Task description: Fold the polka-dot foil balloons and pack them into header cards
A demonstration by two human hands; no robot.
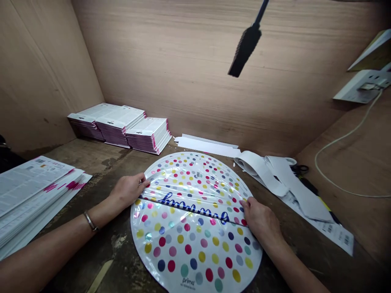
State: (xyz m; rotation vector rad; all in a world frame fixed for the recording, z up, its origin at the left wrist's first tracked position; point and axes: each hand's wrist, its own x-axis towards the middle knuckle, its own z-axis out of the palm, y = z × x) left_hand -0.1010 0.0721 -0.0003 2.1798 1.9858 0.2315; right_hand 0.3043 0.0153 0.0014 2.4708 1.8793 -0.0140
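Note:
A flat, round, shiny foil balloon [195, 203] with coloured dots lies on the dark table in front of me, partly folded over itself. The fold edge runs across its middle, and blue script lettering shows upside down along it. More dotted round sheets [195, 260] seem to lie beneath it, with "prima" printed near the bottom. My left hand [128, 189] pinches the left end of the fold between thumb and fingers. At the right end, my right hand [261, 217] grips the same folded layer, its fingertips partly hidden.
Stacks of printed cards [119, 122] stand against the back wall. More printed sheets [33, 191] are piled at left. White label strips [293, 191] and scissors [302, 169] lie at right. A black connector [246, 49] hangs overhead; a white cable [324, 154] leaves the socket [363, 85].

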